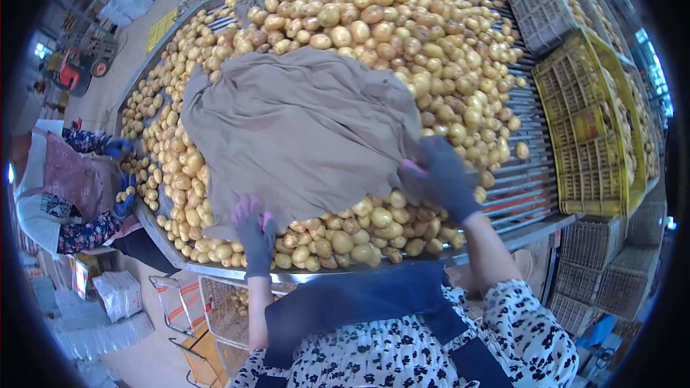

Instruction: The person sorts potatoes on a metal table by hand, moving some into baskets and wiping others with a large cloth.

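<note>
A large grey-brown cloth [302, 122] lies wrinkled over a heap of yellow potatoes [424, 50] on a metal-framed sorting table. Both my hands wear grey gloves with pink fingertips. My left hand [254, 236] rests at the cloth's near edge, its fingers stretched out over the fabric. At the right edge of the cloth, my right hand [442, 176] is closed on the fabric, slightly blurred, with its thumb towards the cloth. Bare potatoes show along the near rim between my two hands.
Metal rollers [528, 172] show at the table's right. Beyond them stand a yellow crate [586, 129] and a grey crate [532, 0], both holding potatoes. A co-worker in blue gloves [123, 205] handles potatoes at the left end. A wire cart [223, 309] stands below the near edge.
</note>
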`<move>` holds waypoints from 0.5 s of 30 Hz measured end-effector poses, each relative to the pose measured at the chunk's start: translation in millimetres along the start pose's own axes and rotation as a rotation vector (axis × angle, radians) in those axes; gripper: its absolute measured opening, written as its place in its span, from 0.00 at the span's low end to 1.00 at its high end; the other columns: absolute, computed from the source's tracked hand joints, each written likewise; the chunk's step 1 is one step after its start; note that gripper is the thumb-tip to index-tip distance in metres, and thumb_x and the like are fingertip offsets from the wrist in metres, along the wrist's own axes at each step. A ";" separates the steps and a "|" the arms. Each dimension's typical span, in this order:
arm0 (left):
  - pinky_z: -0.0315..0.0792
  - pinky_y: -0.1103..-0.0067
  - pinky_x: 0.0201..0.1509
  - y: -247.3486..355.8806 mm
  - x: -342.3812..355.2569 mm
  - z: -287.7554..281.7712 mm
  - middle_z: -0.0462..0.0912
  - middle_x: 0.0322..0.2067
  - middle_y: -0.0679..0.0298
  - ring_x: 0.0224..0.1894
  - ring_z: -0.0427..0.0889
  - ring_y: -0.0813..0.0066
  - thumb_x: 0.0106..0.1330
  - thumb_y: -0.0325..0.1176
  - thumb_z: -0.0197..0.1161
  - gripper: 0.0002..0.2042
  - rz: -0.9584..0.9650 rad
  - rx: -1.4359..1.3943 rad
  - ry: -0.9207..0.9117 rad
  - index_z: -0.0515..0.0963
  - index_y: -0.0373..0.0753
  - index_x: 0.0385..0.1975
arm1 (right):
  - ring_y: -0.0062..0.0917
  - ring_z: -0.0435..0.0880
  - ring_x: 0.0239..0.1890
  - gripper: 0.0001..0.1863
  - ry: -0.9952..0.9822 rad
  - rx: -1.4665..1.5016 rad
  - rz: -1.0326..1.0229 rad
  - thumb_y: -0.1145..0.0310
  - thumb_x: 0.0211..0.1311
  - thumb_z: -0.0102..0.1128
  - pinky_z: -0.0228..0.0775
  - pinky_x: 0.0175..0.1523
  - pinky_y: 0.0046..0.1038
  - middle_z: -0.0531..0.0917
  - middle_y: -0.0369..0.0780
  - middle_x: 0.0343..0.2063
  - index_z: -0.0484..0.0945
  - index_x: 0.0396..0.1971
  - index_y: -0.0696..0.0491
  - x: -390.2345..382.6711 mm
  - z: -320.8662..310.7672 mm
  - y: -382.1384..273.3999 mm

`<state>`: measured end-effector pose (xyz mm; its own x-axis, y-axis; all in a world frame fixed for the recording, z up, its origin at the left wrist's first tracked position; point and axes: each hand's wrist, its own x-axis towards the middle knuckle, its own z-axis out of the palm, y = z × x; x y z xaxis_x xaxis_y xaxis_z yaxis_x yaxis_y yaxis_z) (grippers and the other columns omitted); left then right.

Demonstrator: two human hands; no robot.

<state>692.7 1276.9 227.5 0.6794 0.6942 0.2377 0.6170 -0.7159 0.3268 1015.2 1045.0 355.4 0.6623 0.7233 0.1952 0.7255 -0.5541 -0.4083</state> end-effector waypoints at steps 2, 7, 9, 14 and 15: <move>0.54 0.59 0.63 -6.8 3.6 7.0 0.70 0.54 0.49 0.57 0.66 0.48 0.58 0.44 0.59 0.26 -0.091 -0.253 0.009 0.68 0.39 0.56 | 0.38 0.75 0.33 0.09 0.002 -0.022 -0.070 0.63 0.57 0.57 0.67 0.39 0.35 0.77 0.44 0.29 0.75 0.29 0.53 -6.0 13.9 -0.9; 0.59 0.64 0.59 -12.7 15.3 2.5 0.75 0.50 0.54 0.52 0.72 0.55 0.59 0.44 0.58 0.22 -0.155 -0.186 -0.084 0.73 0.38 0.50 | 0.31 0.73 0.32 0.12 0.316 0.448 0.097 0.61 0.64 0.49 0.66 0.39 0.32 0.74 0.42 0.29 0.69 0.32 0.55 62.3 -24.1 42.5; 0.59 0.64 0.58 -6.4 12.1 -4.1 0.76 0.50 0.56 0.52 0.72 0.57 0.60 0.43 0.57 0.21 -0.073 -0.189 -0.062 0.74 0.38 0.50 | 0.29 0.73 0.30 0.13 0.421 0.481 0.095 0.59 0.66 0.48 0.67 0.39 0.30 0.75 0.41 0.27 0.69 0.33 0.55 101.1 -71.3 64.0; 0.57 0.65 0.59 18.6 8.7 -21.2 0.79 0.42 0.65 0.47 0.74 0.64 0.64 0.42 0.52 0.15 0.027 0.104 0.006 0.76 0.43 0.45 | 0.38 0.79 0.38 0.11 0.677 -0.289 0.062 0.67 0.58 0.53 0.71 0.43 0.36 0.79 0.47 0.32 0.72 0.38 0.57 139.6 -216.4 76.5; 0.58 0.66 0.60 24.2 10.9 -24.5 0.80 0.41 0.56 0.46 0.75 0.55 0.64 0.41 0.54 0.16 -0.054 0.070 -0.009 0.75 0.41 0.48 | 0.42 0.79 0.33 0.11 0.800 -0.253 -0.143 0.68 0.57 0.54 0.72 0.38 0.36 0.80 0.51 0.29 0.73 0.36 0.59 131.6 -239.1 78.1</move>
<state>705.3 1269.0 260.4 0.6479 0.7312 0.2134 0.6787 -0.6813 0.2741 1203.8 998.4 562.4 0.4249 0.3368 0.8403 0.7692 -0.6238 -0.1389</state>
